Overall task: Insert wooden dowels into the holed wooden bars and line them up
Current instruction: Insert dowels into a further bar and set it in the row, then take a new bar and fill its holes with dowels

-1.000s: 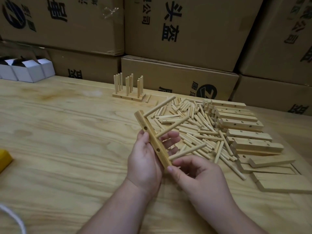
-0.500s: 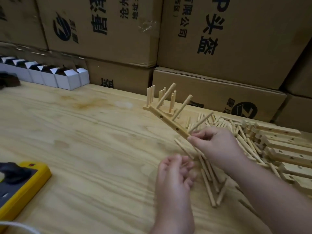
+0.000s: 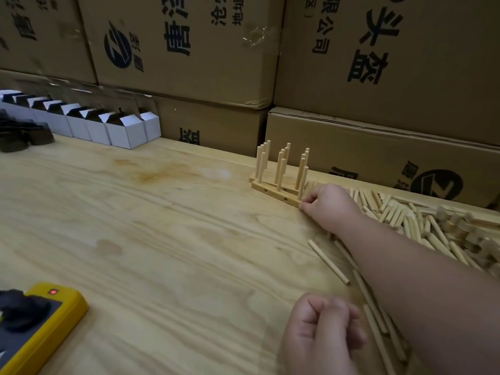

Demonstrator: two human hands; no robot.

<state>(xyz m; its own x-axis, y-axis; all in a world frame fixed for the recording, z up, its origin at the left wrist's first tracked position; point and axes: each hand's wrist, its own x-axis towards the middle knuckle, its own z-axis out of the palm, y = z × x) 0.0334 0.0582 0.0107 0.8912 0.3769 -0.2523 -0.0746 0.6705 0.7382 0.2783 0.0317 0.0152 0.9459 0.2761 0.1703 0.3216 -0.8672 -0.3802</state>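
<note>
From the head camera, the right hand [image 3: 328,203] is stretched out across the wooden table [image 3: 162,226], its fingertips [image 3: 307,205] curled in and pinching the near end of a holed wooden bar [image 3: 276,194]. That bar lies flat on the table near the back edge, with three dowels [image 3: 302,181] standing upright in it and side holes showing along its front face. Right behind it, touching or nearly so (the angle makes it hard to say), sit more finished bars [image 3: 270,182] with their own upright dowels, all in a close row.

The left hand [image 3: 323,334] rests low in the picture, close to the camera, fingers curled into a loose fist; nothing shows in its grasp.

To the right of the outstretched forearm lies a loose pile of dowels [image 3: 400,212], and beyond it some bare bars [image 3: 460,228] in a jumble at the picture's edge. A single dowel [image 3: 328,262] lies apart on the table between the two hands.

At the left, a row of small white boxes [image 3: 108,128] stands against the stacked cardboard cartons [image 3: 189,50] behind the table. A yellow device [image 3: 46,323] with a red light sits at the near left corner.
</note>
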